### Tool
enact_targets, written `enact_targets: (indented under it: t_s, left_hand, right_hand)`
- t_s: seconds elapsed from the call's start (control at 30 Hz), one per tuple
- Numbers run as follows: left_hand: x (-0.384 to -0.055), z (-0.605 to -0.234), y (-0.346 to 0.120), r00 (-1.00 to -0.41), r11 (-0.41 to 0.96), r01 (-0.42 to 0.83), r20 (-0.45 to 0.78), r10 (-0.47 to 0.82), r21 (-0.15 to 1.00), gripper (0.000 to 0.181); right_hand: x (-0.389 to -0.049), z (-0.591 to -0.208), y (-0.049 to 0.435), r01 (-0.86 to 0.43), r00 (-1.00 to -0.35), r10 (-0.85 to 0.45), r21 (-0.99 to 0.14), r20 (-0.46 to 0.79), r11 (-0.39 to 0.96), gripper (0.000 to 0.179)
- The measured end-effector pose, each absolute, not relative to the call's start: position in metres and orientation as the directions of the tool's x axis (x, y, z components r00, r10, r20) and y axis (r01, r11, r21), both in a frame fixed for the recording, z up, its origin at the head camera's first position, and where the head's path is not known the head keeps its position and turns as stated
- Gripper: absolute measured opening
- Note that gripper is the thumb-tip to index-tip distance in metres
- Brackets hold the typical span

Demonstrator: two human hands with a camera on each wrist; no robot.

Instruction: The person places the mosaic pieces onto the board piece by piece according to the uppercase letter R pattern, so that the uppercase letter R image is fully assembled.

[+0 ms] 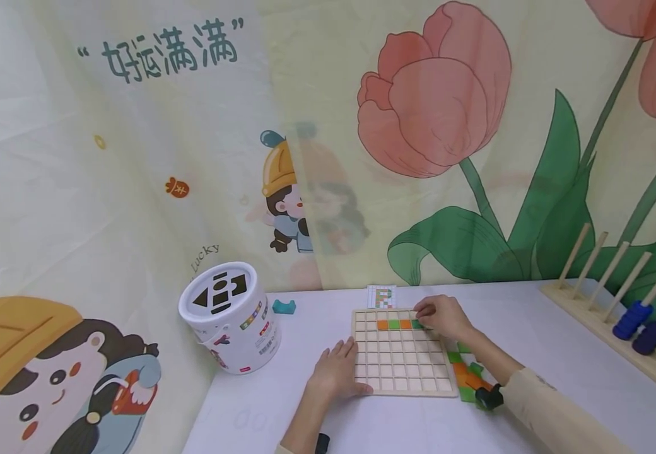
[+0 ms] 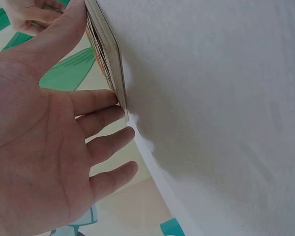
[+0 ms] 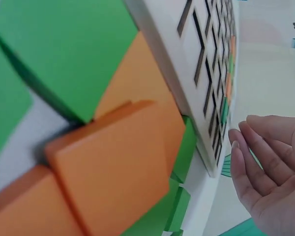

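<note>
A wooden grid board (image 1: pixel 402 360) lies on the white table. Along one of its upper rows sit an orange tile (image 1: pixel 383 325), a light green tile (image 1: pixel 393 325), another orange tile (image 1: pixel 405 325) and a dark green tile (image 1: pixel 417 324). My right hand (image 1: pixel 444 315) is over the board's upper right corner, fingertips beside the dark green tile; the right wrist view shows nothing held between its fingers (image 3: pixel 253 147). With fingers spread, my left hand (image 1: pixel 336 371) rests against the board's left edge. Loose orange and green tiles (image 1: pixel 467 377) lie right of the board, partly beneath my right forearm.
Behind the board lies a small pattern card (image 1: pixel 381 296). A white bucket (image 1: pixel 237 321) with a shape-hole lid stands at left, next to a teal block (image 1: pixel 284 307). At far right is a wooden peg rack (image 1: pixel 600 307) with dark blue rings (image 1: pixel 632 320).
</note>
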State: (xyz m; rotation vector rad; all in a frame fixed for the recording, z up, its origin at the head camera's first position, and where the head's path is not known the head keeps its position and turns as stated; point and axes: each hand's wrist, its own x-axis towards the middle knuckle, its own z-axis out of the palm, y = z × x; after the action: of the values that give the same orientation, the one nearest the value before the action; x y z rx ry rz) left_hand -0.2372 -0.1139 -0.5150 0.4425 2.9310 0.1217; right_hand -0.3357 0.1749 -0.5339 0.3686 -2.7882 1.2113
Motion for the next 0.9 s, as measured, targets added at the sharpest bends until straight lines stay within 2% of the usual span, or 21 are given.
enact_targets:
  t_s: [0.23,0.53,0.9]
  left_hand:
    - [-0.237,-0.513,-0.116,-0.942,0.95,0.285,-0.148,0.302,0.127,0.102]
    - [-0.237,-0.515,-0.115,-0.937,0.947,0.289,-0.159,0.31,0.141,0.102]
    - [-0.237,-0.515,-0.115,-0.938,0.947,0.284,-0.164,0.307,0.148,0.103]
  right_hand:
    - [-0.325,-0.529,0.182,-0.22,-0.976,-0.139,-0.735,0.17,0.641,0.015]
    - [-0.31,-0.527,0.195,-0.251,-0.968,-0.145,-0.733,0.206,0.632,0.014]
    - [-0.28,-0.515,0.202,-0.22,-0.976,-0.142,-0.739,0.168,0.637,0.017]
